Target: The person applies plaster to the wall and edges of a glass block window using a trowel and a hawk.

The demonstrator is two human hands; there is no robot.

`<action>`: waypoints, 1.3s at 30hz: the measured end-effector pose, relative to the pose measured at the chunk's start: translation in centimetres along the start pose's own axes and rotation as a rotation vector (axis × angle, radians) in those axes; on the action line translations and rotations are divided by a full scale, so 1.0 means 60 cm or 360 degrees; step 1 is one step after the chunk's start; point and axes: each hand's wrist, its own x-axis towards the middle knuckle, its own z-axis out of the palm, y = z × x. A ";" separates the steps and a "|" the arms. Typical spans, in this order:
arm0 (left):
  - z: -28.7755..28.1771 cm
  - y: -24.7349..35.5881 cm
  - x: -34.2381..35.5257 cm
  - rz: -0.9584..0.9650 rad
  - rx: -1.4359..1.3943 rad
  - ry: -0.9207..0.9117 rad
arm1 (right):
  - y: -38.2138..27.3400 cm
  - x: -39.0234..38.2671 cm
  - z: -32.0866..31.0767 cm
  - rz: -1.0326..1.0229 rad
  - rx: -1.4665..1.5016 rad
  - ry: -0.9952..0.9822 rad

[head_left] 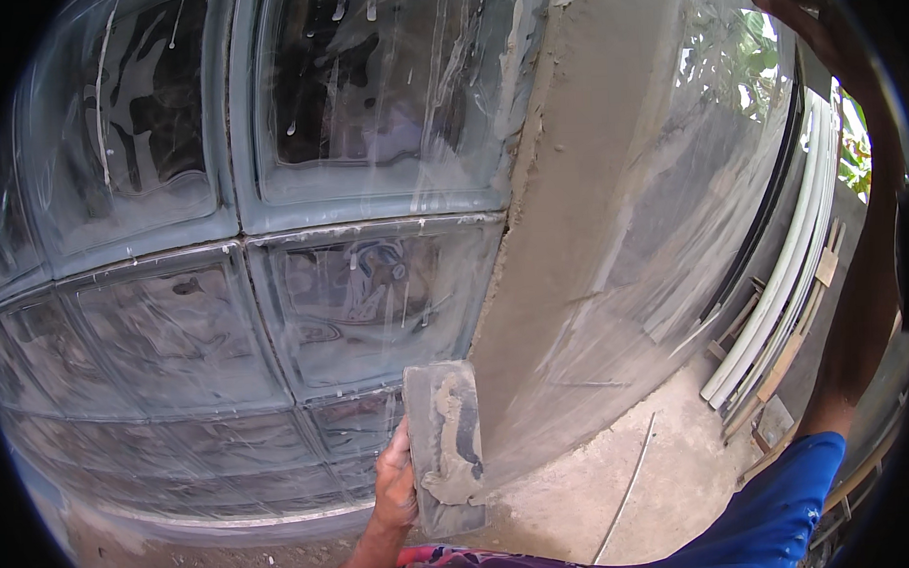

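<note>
Two hands are well apart here, folks! Low in the middle, the left hand (395,478) is clamped on the left edge of a grey rectangular board (428,395), fingers mostly out of sight behind it. High on the far right, the right hand (816,19) is dark and partly cut off by the rim; what it grips, if anything, I cannot tell. Below it, a bare forearm rises from a blue sleeve (797,477). As for writing, pale marks dot the purple-and-pink shirt front (484,566), too small to call lettering or pattern.

Now, look at that board! It stands upright, longer than wide, matt grey, with wet-looking mortar (450,484) smeared down its face in a ragged streak, a darker patch along the right. It sits in front of the glass blocks (345,298), just by the lower end of a smooth brown-grey plaster strip (584,129); contact with either, I cannot tell. White drips run down the upper blocks, and off to the right lean long white pipes (776,303).
</note>
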 end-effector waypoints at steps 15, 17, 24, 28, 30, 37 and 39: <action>0.007 0.026 -0.003 -0.0048 0.0132 -0.0020 | -0.183 -0.153 0.184 0.0636 0.0970 -0.0317; 0.005 0.022 -0.005 -0.0052 0.0146 0.0031 | -0.166 -0.147 0.187 0.0608 0.0946 -0.0170; 0.003 0.020 -0.008 -0.0054 0.0195 0.0084 | -0.106 -0.126 0.165 0.0877 0.0841 -0.0068; -0.001 0.014 -0.005 -0.0030 0.0182 0.0075 | -0.087 -0.126 0.161 0.0782 0.1157 0.0020; -0.004 0.013 -0.001 -0.0065 0.0186 0.0066 | -0.097 -0.110 0.164 0.0730 0.1304 -0.0044; -0.003 0.018 0.007 -0.0103 0.0067 -0.0026 | -0.075 -0.086 0.198 0.0673 0.1406 -0.0269; -0.013 0.021 0.006 -0.0105 0.0086 -0.0063 | -0.064 -0.111 0.186 0.0786 0.1400 -0.0271</action>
